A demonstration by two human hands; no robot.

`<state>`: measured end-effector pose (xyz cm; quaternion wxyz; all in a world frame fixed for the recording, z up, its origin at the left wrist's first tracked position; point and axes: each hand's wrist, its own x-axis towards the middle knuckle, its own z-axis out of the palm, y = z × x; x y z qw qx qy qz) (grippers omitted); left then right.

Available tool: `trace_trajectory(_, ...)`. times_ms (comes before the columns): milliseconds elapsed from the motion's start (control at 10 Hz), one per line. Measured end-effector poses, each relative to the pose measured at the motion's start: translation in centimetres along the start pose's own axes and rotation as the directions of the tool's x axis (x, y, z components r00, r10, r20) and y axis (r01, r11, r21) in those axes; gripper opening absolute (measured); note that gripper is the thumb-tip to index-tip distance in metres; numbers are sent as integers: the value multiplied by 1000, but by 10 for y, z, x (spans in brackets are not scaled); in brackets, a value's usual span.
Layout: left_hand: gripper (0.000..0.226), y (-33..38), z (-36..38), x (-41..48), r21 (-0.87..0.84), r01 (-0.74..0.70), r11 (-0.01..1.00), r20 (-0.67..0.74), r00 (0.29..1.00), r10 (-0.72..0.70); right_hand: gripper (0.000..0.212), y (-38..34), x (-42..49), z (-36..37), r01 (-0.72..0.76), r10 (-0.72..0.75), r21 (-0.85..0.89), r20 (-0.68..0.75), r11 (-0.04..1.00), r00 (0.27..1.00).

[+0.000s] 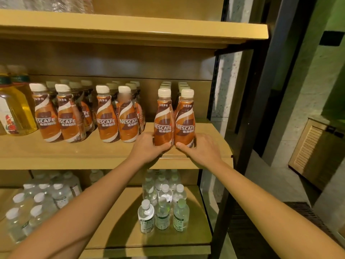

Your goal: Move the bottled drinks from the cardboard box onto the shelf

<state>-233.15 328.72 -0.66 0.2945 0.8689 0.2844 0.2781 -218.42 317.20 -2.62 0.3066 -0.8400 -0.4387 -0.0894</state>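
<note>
One wide middle shelf (84, 152) holds rows of coffee drinks (108, 120). At its near right edge two bottles stand touching. Your left hand (147, 146) curls round the left bottle (164, 120), your right hand (201, 148) round the right bottle (184, 124). You seem to be placing them: slide both farther back, then release.

Orange-brown plastic coffee bottles with white caps (164, 120) on middle wooden shelf (74, 152): "NESCAFE" in white, "雀巢咖啡" beneath, "丝滑拿铁" near the neck. Clear water bottles (146, 219) below: labels unreadable.
</note>
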Motion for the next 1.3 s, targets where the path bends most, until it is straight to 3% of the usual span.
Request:
trace_trajectory(100,39,0,6,5,63,1,998,-40,999,2,79,-3,5,4,-4,3,-32,-11,999,1000)
trace_trajectory(300,57,-9,14,23,205,37,978,-42,999,-29,65,-2,14,7,-33,40,-112,56,993,998)
trace_trajectory(600,82,-17,17,36,325,75,943,25,996,-87,70,-1,30,6,-75,96,-130,161,989,982)
trace_trajectory(900,88,-14,21,45,399,121,909,78,983,-165,76,1,40,14,-126,162,-193,182,973,970)
trace_trajectory(1100,92,-10,22,39,362,145,921,17,987,-162,81,-2,36,12,-142,163,-162,127,977,978)
trace_trajectory(1200,99,-9,18,29,296,124,947,-37,992,-119,94,-4,28,10,-164,169,-90,52,982,984)
trace_trajectory(1300,94,-2,6,7,291,42,956,-78,997,-20,93,-16,14,2,-121,119,-34,-45,992,992)
